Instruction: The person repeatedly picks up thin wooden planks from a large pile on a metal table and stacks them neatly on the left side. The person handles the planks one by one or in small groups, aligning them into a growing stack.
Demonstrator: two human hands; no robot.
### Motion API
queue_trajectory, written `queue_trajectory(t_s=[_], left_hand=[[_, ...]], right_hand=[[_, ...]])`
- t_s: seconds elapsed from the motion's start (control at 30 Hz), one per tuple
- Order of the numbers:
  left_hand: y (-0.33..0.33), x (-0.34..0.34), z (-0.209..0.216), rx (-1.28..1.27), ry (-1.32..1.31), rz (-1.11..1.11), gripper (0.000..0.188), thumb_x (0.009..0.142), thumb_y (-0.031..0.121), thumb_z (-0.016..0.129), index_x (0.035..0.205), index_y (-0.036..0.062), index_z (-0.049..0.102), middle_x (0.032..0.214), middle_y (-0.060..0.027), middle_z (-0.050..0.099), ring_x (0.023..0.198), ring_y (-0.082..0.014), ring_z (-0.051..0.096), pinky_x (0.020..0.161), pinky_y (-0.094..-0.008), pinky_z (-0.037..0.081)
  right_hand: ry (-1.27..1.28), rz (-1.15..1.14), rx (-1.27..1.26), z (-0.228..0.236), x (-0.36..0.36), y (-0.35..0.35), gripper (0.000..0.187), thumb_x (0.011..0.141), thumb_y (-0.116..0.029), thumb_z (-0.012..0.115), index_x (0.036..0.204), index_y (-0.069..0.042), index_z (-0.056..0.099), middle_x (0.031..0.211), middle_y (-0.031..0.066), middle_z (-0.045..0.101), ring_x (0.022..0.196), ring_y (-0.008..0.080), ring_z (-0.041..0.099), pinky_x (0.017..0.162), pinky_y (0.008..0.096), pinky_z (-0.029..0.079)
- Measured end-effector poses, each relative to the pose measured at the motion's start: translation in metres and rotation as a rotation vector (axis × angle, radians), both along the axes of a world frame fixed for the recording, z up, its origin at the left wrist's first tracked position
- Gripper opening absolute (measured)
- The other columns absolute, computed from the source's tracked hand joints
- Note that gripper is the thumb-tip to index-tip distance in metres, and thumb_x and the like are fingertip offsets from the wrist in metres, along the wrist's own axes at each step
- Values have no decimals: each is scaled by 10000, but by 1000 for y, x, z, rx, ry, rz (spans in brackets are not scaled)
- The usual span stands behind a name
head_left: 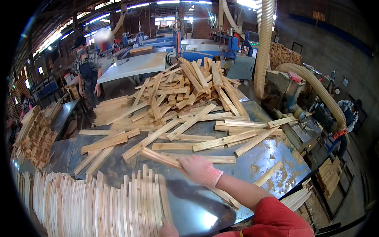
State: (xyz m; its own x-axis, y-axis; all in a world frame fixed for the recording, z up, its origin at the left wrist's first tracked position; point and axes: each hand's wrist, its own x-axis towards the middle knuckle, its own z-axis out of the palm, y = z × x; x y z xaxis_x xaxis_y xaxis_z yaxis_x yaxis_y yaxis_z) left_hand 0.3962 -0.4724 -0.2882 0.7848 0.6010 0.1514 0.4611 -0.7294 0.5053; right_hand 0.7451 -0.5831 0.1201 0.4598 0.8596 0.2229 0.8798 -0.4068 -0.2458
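Observation:
My right hand (197, 170), in a pale pink knitted glove, is closed round a wooden strip (159, 158) that slants over the metal table (188, 206). At the lower edge my left hand (169, 235), partly cut off by the picture, grips the near end of another wooden strip (164, 198). That strip stands at the right end of a long row of strips (96, 209) lined up side by side. Beyond my hands, loose strips (223, 140) lie crossed over one another.
A heap of strips (188, 83) rises at the table's far side. Stacked wood (33, 136) stands at the left. A ribbed hose (262, 45) hangs beside a machine (298, 114) on the right. One person (87, 70) stands far left, another (348, 113) far right.

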Motion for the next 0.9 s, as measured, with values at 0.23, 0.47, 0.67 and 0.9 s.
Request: queue_trajectory(t_s=[0.23, 0.47, 0.67, 0.9], left_hand=[[-25, 10, 121, 552, 393, 281, 634, 819, 410, 806, 1337, 100, 614, 1343, -135, 561, 1386, -356, 479, 1181, -513, 363], [-55, 98, 236, 267, 466, -61, 612, 828, 430, 783, 1310, 86, 626, 1328, -113, 581, 1333, -337, 495, 1130, -560, 371], [-41, 57, 177, 368, 432, 223, 733, 800, 380, 793, 1425, 62, 581, 1430, -117, 530, 1382, -382, 465, 1159, -573, 365], [-93, 154, 205, 319, 321, -3, 781, 809, 430, 797, 1467, 92, 546, 1442, -118, 521, 1395, -392, 461, 1145, -577, 384]], right_hand=[[623, -227, 145, -49, -11, 11, 457, 950, -393, 644, 1204, -19, 713, 1093, 226, 759, 1040, 413, 738, 898, 496, 570], [949, 51, -278, -284, -76, -9, 623, 947, -434, 676, 1367, 17, 584, 1165, 296, 743, 1118, 450, 721, 969, 486, 553], [733, 372, -339, -157, 5, -106, 686, 994, -489, 674, 1470, -15, 532, 1300, 269, 676, 1248, 460, 631, 1094, 499, 491], [225, 114, -652, -197, 139, -275, 1019, 830, -676, 753, 1618, -117, 428, 1538, 150, 542, 1443, 380, 497, 1203, 540, 361]])
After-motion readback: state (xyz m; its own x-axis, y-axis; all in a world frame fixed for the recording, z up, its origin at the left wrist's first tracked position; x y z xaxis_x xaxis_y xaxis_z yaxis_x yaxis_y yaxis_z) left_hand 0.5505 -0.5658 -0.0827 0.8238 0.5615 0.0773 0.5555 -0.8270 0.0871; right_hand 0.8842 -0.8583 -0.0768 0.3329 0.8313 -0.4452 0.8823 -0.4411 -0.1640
